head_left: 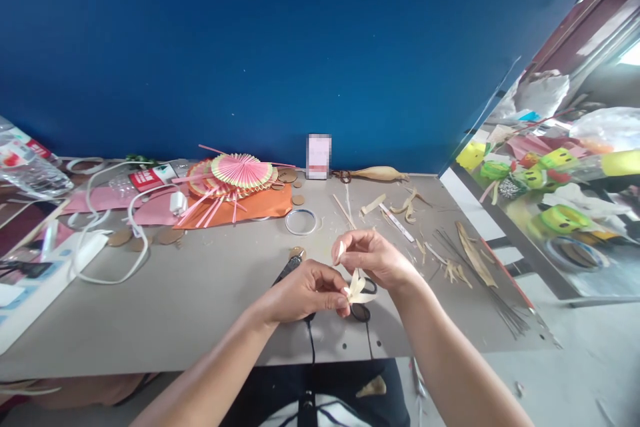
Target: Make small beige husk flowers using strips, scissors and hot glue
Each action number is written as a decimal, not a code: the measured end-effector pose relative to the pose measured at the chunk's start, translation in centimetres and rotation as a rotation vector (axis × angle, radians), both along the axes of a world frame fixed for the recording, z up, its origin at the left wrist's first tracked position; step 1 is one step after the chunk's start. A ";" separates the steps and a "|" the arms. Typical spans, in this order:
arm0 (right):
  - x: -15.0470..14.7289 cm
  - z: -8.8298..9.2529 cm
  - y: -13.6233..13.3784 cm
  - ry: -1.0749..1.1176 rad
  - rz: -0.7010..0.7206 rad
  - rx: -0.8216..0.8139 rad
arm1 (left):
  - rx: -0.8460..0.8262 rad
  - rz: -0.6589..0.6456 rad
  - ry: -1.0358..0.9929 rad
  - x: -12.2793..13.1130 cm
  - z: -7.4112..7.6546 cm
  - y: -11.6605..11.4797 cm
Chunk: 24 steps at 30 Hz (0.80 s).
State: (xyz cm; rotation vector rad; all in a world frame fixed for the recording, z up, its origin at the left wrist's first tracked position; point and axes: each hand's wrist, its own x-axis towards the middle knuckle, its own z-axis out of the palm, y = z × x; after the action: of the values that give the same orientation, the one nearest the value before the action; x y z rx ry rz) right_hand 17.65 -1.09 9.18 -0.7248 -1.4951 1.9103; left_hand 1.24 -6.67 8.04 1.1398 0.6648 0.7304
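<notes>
Between the thumb and fingers of my left hand (320,290) is a small cream flower (357,289) with pointed petals, apparently of dried husk. My right hand (373,257), just above and to the right, pinches a small pale petal (341,251), held apart from the flower. Under my left hand lies a black tool (287,268) with a cord running to the table's front edge, mostly covered. Behind the flower show the dark handle loops of scissors (361,312); their blades are hidden.
Dried husk strips (473,253) and thin wires (507,313) lie to the right. A tape roll (301,221), pink paper fans (243,172) and a white power strip (45,280) with cables are at the left. A blue panel (280,53) closes off the back.
</notes>
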 end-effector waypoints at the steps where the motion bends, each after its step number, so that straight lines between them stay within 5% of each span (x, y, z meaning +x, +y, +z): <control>1: 0.0 0.2 0.1 -0.024 0.072 0.015 | -0.004 -0.013 -0.006 0.0 0.1 0.0; 5: 0.5 1.3 0.6 -0.111 0.283 0.059 | -0.021 -0.031 0.005 -0.3 0.3 0.0; 11: 0.9 2.5 1.0 -0.271 0.423 0.201 | -0.036 -0.048 0.032 -0.5 0.0 0.0; 24: 1.1 2.6 1.0 -0.355 0.518 0.381 | -0.048 -0.039 -0.016 -0.6 -0.9 0.0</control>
State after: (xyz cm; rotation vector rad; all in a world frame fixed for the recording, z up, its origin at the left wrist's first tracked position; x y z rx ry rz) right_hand 18.73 -0.09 11.73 -0.5519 -2.3767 1.8121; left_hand 0.62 -6.67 7.16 1.0989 0.6424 0.6862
